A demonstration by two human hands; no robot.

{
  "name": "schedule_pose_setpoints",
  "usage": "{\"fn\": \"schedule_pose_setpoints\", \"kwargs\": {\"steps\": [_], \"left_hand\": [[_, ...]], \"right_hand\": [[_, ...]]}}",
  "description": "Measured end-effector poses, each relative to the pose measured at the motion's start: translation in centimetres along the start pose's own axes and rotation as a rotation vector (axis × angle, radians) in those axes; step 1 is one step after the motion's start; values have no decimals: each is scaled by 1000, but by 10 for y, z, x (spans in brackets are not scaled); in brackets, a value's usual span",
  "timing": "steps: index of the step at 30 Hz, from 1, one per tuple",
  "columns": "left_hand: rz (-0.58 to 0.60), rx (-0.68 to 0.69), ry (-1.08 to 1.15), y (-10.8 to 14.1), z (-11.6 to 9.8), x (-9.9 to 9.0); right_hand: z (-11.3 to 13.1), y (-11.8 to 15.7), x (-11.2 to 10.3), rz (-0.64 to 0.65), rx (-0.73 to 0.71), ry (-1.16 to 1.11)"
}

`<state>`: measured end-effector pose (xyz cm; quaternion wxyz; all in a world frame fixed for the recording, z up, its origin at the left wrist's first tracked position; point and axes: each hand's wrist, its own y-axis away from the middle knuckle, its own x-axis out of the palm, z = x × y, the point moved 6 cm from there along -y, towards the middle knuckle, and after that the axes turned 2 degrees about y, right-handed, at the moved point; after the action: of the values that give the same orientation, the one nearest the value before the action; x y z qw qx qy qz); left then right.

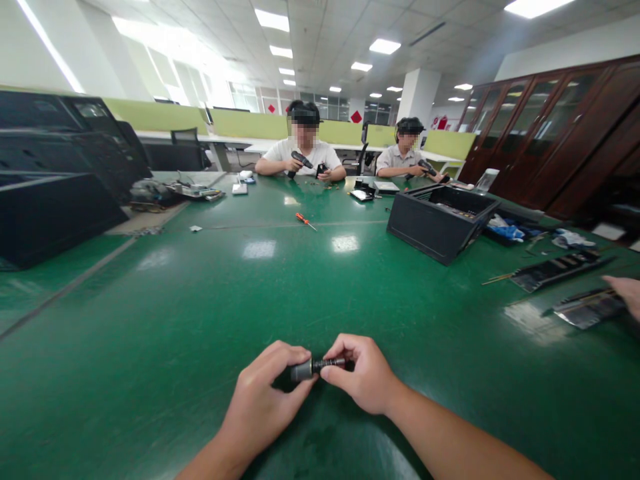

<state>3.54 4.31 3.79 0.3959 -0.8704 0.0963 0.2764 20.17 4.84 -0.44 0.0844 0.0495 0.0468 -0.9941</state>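
Low in the head view, both hands meet at a small dark cylindrical part with a thick grey end (301, 371) and a thinner, ridged black shaft (325, 365). My left hand (265, 393) is closed around the thick end, thumb and fingers on opposite sides. The tip of the shaft is pinched between the thumb and fingers of my right hand (364, 373), which hide its far end. The part lies roughly level, just above the green tabletop (240, 300). Its exact kind cannot be made out.
An orange-handled screwdriver (304, 220) lies mid-table. A black computer case (425, 223) stands right; more dark cases (50, 207) are left. Two people (300, 150) across the table hold drills. Another person's hand (627, 293) touches dark strips (590, 308) at the right edge.
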Motion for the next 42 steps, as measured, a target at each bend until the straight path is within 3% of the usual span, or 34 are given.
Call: {"fn": "schedule_pose_setpoints", "kwargs": {"steps": [42], "left_hand": [[-41,30,-37,-3,-4,-5]], "right_hand": [[-5,-1,-3,-21,-14,-59]]}}
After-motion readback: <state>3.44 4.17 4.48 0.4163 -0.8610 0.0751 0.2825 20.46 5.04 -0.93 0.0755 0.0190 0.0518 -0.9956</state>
